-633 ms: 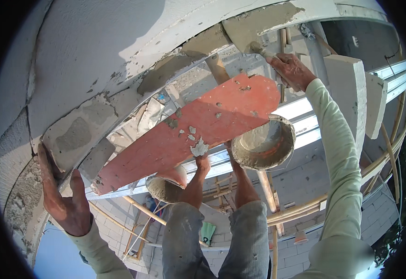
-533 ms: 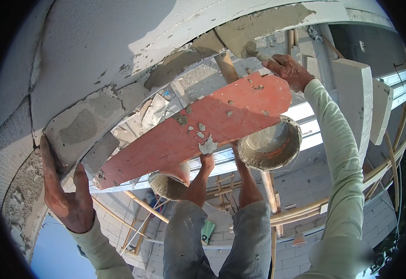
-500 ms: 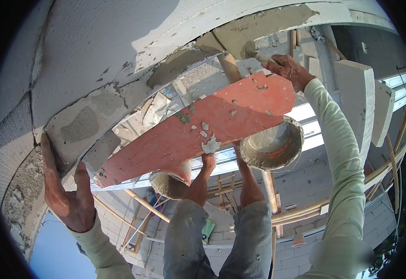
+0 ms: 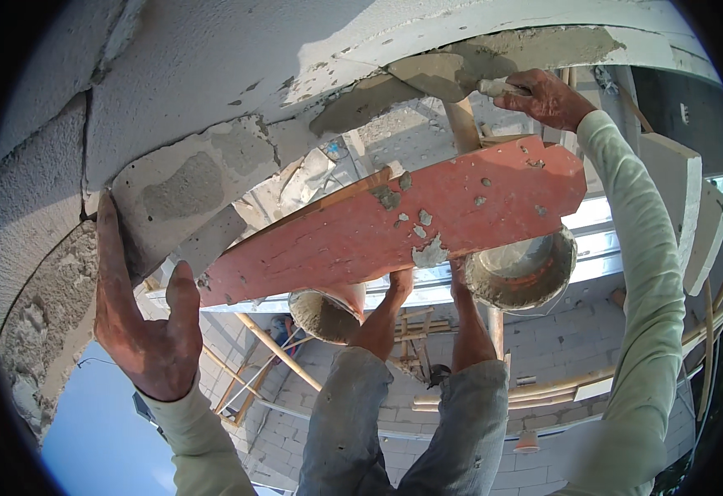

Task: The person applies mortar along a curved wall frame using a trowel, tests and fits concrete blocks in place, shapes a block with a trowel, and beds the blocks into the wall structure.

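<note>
My right hand (image 4: 548, 99) is closed round the pale handle of a trowel (image 4: 494, 86). The trowel's blade lies against a band of wet mortar (image 4: 535, 50) along the wall's edge. My left hand (image 4: 150, 331) has its fingers stretched out and its thumb apart. Its fingertips touch the near end of a pale wall block (image 4: 241, 153), which has a patch of grey mortar on its face. Below the wall, between my arms, stretches a red board (image 4: 337, 240) spotted with mortar.
Two mortar-caked buckets, a larger one (image 4: 556, 269) and a smaller one (image 4: 320, 318), stand near my bare lower legs. Pale slabs (image 4: 667, 182) lean at the right. Bamboo poles (image 4: 543, 388) cross lower down, above a block surface. A pale wall (image 4: 213, 58) curves along the far side.
The view has shifted, so the wall, board and buckets appear farther right. My right hand still grips the trowel against the mortar, and my left hand stays at the block's end.
</note>
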The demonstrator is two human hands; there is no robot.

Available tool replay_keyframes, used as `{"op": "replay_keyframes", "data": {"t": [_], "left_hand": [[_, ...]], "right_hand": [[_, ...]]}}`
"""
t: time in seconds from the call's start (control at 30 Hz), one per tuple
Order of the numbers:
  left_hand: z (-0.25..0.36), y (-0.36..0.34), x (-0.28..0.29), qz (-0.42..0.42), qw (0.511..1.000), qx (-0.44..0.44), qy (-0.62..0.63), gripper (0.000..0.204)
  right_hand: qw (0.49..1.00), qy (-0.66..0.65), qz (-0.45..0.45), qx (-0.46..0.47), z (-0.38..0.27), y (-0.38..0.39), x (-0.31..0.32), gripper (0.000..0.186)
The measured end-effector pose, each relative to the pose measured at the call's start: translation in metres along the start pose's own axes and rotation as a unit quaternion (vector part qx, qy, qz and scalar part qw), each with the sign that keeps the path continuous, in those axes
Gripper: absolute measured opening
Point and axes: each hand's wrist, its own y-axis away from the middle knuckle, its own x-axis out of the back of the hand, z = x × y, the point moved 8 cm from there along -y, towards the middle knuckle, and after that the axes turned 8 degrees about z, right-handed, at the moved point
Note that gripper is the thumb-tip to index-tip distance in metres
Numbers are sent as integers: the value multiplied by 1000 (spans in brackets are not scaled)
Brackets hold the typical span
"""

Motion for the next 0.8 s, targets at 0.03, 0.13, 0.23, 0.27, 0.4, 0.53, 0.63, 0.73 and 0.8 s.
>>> {"op": "replay_keyframes", "data": {"t": [0.03,0.13,0.23,0.27,0.4,0.53,0.63,0.73,0.8], "left_hand": [[0,0,-1,-1,1000,0,0,70],[-1,1,0,12,1000,-4,-5,70],[-2,1,-1,4,1000,7,-9,70],[-3,1,0,3,1000,17,5,70],[-3,0,-1,9,999,33,19,69],[-4,0,0,11,999,37,24,68],[-3,-1,2,5,1000,21,16,68],[-4,0,3,-6,999,33,21,68],[-5,-1,2,-15,999,46,14,69]], "right_hand": [[1000,11,-1,-9,-3,-2,5,64],[995,95,-1,-6,-21,-13,6,67],[990,136,-33,17,-51,-36,-8,67],[986,145,-62,54,-67,-44,-18,65],[964,201,-74,159,-128,-73,-44,50],[949,252,-94,165,-155,-88,-67,42],[960,238,-85,122,-141,-88,-63,41],[964,233,-93,86,-113,-79,-47,44],[968,218,-126,0,-82,-70,-28,47]]}}
